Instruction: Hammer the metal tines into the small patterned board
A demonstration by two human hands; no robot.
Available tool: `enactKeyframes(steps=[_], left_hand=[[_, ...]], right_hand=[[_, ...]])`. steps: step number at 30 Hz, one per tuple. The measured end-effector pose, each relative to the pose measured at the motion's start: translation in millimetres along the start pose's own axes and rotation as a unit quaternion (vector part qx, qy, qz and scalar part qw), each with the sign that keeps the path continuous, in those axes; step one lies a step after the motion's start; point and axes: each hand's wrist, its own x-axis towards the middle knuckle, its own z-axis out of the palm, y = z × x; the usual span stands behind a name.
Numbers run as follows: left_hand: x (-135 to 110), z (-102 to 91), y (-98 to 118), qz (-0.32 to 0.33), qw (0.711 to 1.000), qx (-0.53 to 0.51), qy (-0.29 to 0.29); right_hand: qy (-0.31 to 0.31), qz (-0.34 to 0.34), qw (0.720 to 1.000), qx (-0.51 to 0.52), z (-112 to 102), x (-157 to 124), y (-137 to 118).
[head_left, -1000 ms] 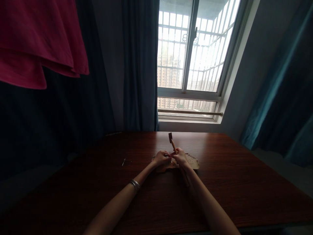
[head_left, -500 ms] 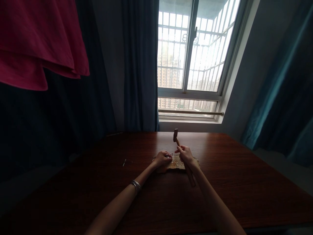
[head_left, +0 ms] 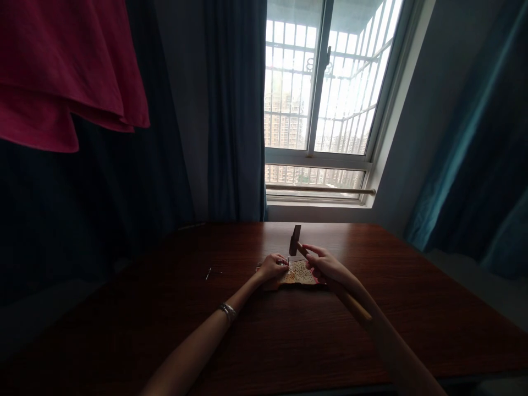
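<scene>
A tan flat piece dotted with small holes lies on the dark wooden table. My left hand rests on its left side, fingers pinched on a thin upright nail or punch that is too small to make out clearly. My right hand is closed around the wooden handle of a small hammer. The dark hammer head hangs just above and to the right of my left fingertips. The handle's end runs back along my right forearm.
A small thin metal tool lies on the table left of my hands. Behind the table are a barred window and blue curtains. A red cloth hangs at the upper left.
My right hand has drawn away from the left one and moved right, tilting the hammer so its head now points down toward my left fingertips. My left hand has stayed put.
</scene>
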Motion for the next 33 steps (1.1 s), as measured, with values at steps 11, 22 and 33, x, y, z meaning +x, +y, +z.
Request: enactKeyframes(steps=[11, 22, 33], left_hand=[[1.0, 1.8, -3.3, 0.013, 1.0, -0.024, 0.003], [2.5, 3.1, -8.6, 0.021, 0.999, -0.025, -0.001], [3.3, 3.4, -7.1, 0.024, 0.999, -0.021, 0.001]], right_hand=[[-0.004, -0.024, 0.999, -0.037, 8.6, 7.3, 4.2], [0.008, -0.04, 0.998, -0.055, 12.6, 12.5, 12.7], [0.01, -0.051, 0.996, -0.069, 13.1, 10.8, 13.0]])
